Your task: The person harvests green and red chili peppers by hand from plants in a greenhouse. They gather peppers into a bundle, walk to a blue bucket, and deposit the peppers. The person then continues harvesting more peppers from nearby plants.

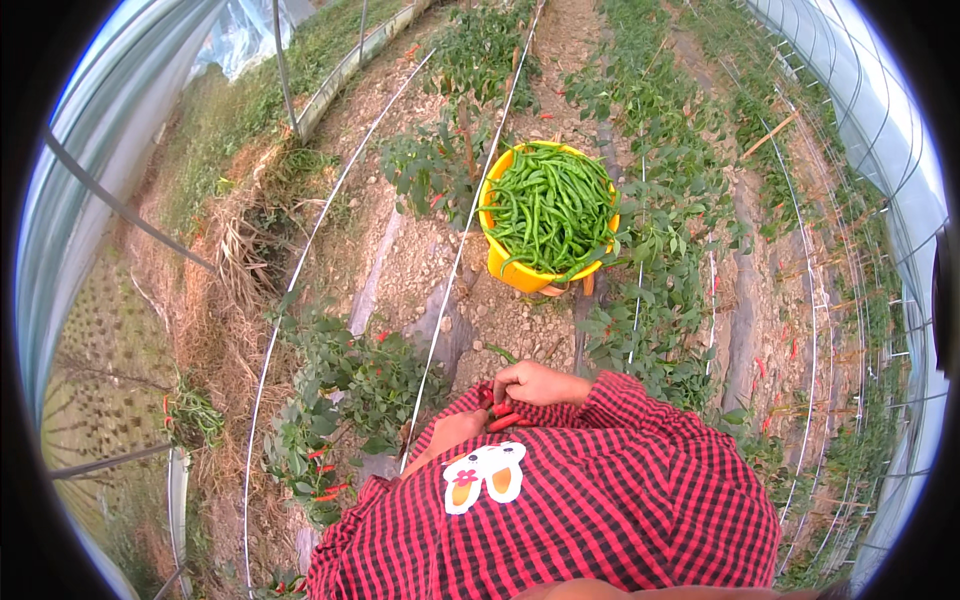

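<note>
Close in front of my checked smock, both hands are together. Red chili peppers [505,422] stick out from beside the fingers of my left hand [459,430], which is curled around them. My right hand [541,383] sits just above, its thumb and fingertips bent down against the peppers and a fold of checked cloth. Whether those fingertips pinch anything is hidden. Beyond the hands, a yellow bucket [517,278] stands on the soil, heaped to the rim with long green chili peppers [551,206]. One loose green pepper [501,353] lies on the ground near my right hand.
Pepper plants [360,375] with some red fruit grow close on my left, and another row [667,247] runs along the right. A white string [450,285] stretches between my left side and the bucket. Plastic greenhouse film [112,150] curves around both sides.
</note>
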### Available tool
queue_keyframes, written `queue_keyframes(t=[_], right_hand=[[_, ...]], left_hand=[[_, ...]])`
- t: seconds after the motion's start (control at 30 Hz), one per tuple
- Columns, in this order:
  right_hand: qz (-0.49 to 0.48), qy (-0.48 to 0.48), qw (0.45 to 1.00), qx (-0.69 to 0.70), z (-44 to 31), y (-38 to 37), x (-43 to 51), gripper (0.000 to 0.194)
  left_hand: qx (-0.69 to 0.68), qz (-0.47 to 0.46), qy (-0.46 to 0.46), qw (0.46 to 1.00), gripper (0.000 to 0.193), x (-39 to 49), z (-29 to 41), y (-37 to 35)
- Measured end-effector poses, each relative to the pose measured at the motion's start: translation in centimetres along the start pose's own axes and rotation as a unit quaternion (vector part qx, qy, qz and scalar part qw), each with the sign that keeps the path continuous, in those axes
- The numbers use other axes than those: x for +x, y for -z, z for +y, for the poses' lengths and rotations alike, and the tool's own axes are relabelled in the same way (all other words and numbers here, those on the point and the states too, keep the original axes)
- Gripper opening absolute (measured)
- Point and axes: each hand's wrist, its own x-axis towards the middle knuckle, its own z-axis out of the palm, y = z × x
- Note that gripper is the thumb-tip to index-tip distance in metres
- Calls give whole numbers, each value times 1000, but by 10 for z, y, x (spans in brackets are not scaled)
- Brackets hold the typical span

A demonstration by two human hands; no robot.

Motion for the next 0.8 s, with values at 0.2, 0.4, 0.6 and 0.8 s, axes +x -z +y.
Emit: queue_keyframes(t=[0.2, 0.4, 0.6, 0.8], right_hand=[[86, 33, 995, -27, 24, 45, 44, 18], [-30, 135, 989, -53, 74, 90, 106, 18], [-63, 187, 975, -106, 100, 124, 131, 27], [55, 99, 973, -200, 98, 157, 154, 30]], left_hand=[[-117, 54, 20, 991, 21, 40, -36, 25], [-470, 110, 152, 863, 15, 45, -60, 20], [-428, 110, 216, 871, 18, 84, -52, 10], [-332, 112, 249, 903, 20, 136, -49, 37]])
